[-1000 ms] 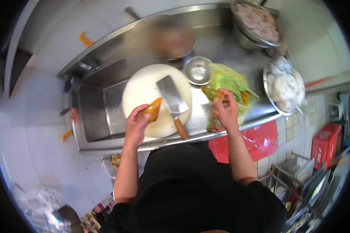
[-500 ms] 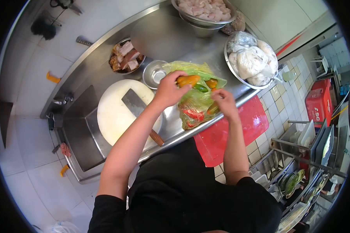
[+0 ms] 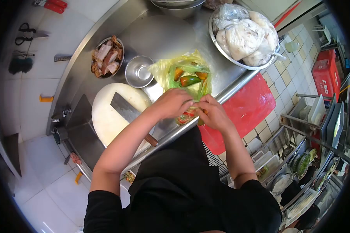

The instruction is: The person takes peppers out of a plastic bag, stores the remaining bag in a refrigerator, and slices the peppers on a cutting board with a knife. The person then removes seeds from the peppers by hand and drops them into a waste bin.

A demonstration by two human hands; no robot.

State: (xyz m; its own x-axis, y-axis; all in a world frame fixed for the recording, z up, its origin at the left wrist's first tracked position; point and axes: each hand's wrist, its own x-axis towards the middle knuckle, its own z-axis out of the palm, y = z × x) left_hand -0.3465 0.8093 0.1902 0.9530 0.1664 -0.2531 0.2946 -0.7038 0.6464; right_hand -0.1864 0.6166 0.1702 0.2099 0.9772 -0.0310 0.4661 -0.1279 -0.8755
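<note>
A thin yellow-green plastic bag (image 3: pixel 162 71) lies open near the front edge of the steel counter. Green and orange peppers (image 3: pixel 189 80) show inside it, and some red ones sit lower down, partly covered. My left hand (image 3: pixel 174 103) has its fingers closed on the near part of the bag. Close beside it, my right hand (image 3: pixel 213 112) pinches the same plastic, fingertips almost meeting those of the left. To the left, a cleaver (image 3: pixel 124 108) with a wooden handle rests on a round white cutting board (image 3: pixel 103 116).
An empty metal bowl (image 3: pixel 139 72) and a bowl of cooked meat pieces (image 3: pixel 107 58) stand behind the board. At the far right is a large basin (image 3: pixel 214 37) of bagged white items. A sink (image 3: pixel 76 132) lies left; a red sheet (image 3: pixel 245 112) is beyond the counter's edge.
My left hand has let go of an orange pepper, which now lies among the others in the bag. Both hands have come together at the bag's near side. The view has shifted.
</note>
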